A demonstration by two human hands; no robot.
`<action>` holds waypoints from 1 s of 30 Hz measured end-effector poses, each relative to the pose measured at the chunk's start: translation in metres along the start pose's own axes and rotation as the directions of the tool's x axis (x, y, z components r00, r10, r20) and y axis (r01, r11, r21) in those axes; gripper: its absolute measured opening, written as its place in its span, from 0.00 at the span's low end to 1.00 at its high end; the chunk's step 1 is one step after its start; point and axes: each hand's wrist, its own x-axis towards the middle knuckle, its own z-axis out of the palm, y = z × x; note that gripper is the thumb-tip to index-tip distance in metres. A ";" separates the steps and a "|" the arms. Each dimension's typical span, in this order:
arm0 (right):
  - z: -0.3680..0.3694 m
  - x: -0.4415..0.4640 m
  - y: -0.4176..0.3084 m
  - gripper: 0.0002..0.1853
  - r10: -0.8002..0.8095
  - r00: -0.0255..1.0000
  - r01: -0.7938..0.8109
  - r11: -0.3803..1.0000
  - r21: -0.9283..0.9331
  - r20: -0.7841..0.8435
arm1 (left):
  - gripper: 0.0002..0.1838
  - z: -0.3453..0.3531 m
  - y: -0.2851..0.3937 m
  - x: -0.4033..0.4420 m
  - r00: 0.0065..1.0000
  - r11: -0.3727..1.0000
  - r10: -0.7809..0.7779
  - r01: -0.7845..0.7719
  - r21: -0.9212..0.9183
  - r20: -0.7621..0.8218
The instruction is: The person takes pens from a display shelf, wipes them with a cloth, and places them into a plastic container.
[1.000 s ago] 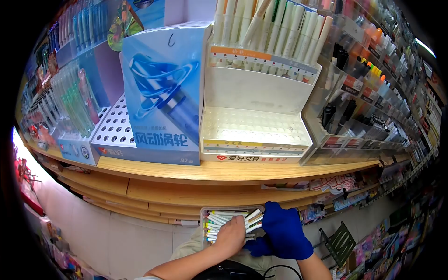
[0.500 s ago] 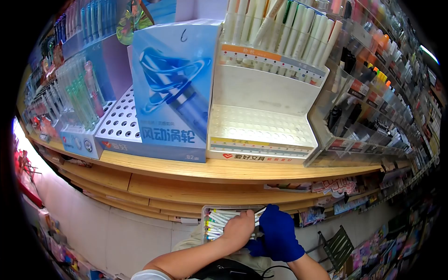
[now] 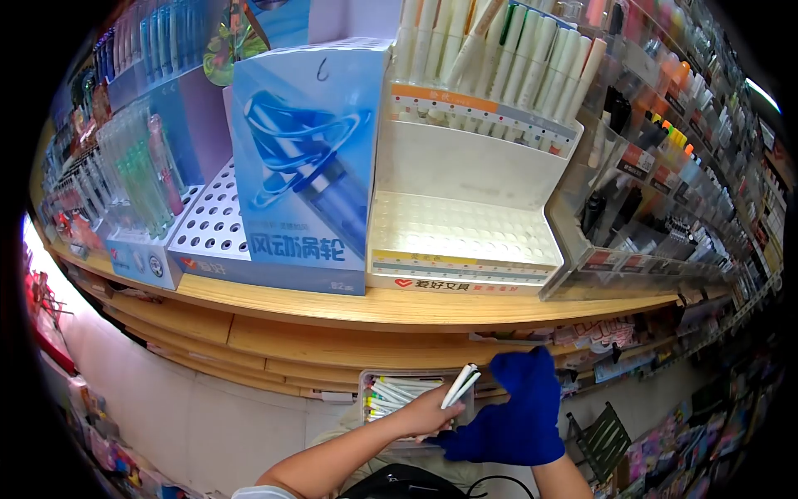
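Note:
My bare left hand (image 3: 426, 413) is closed around a few white markers (image 3: 460, 385), their ends pointing up and to the right. It is over a clear plastic box (image 3: 363, 381) on my lap. Inside the box lie more white markers (image 3: 391, 391), some with yellow or green ends. My right hand (image 3: 528, 407), in a blue glove, is beside the box on the right. Its thumb and fingers are spread apart, and no object shows between them. The glove's lower part overlaps the box's right corner.
A wooden shelf (image 3: 416, 306) runs across in front of me. On it stand a white tiered marker rack (image 3: 465, 166), a blue display box (image 3: 307, 158), a perforated pen holder (image 3: 212, 220) and clear pen racks (image 3: 615, 249). A dark folding stool (image 3: 603, 437) stands at the right.
My left hand has lifted the white markers, which now stand up out of its grip. My gloved right hand has moved right, away from the markers, and spread open.

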 end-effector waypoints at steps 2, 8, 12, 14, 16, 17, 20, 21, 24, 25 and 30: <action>0.014 0.020 -0.016 0.40 0.291 0.949 -0.162 0.787 0.595 -0.126 | 0.10 -0.002 0.003 -0.004 0.989 0.982 -0.020 0.046 -0.182 0.143; 0.022 0.005 0.006 0.29 -0.283 0.898 0.281 0.958 0.055 0.336 | 0.05 0.011 0.052 -0.037 0.980 0.931 -0.053 0.118 -0.346 0.192; 0.014 0.008 0.001 0.31 -0.299 0.847 0.437 0.862 -0.256 0.439 | 0.08 0.011 0.016 -0.017 0.926 0.985 0.040 0.027 -0.173 0.374; 0.013 0.009 0.014 0.36 -0.378 0.828 0.531 0.765 -0.364 0.413 | 0.12 0.009 0.026 -0.024 0.914 0.979 -0.027 0.106 -0.174 0.405; 0.018 0.011 0.031 0.37 -0.395 0.843 0.524 0.757 -0.390 0.366 | 0.13 0.013 0.029 -0.032 0.929 0.947 0.015 0.106 -0.304 0.371; 0.016 0.012 0.026 0.37 -0.385 0.853 0.510 0.758 -0.408 0.351 | 0.14 0.016 0.016 -0.030 0.933 0.919 0.071 0.077 -0.388 0.354; -0.002 0.013 0.000 0.34 -0.315 0.898 0.427 0.792 -0.436 0.308 | 0.14 0.023 -0.001 -0.037 0.973 0.933 0.031 0.054 -0.355 0.229; -0.003 0.011 -0.003 0.33 -0.328 0.905 0.416 0.811 -0.411 0.269 | 0.14 0.025 -0.002 -0.041 0.967 0.933 0.005 0.088 -0.349 0.256; -0.003 0.014 -0.008 0.35 -0.377 0.903 0.429 0.822 -0.375 0.206 | 0.13 0.028 -0.003 -0.044 0.982 0.969 0.003 0.044 -0.243 0.187; -0.003 0.015 -0.006 0.36 -0.402 0.897 0.443 0.811 -0.382 0.186 | 0.13 0.028 -0.004 -0.043 0.979 0.957 0.052 0.007 -0.290 0.196; -0.002 0.018 0.007 0.35 -0.439 0.886 0.457 0.777 -0.434 0.148 | 0.12 0.031 0.003 -0.046 0.977 0.915 0.147 -0.074 -0.398 0.156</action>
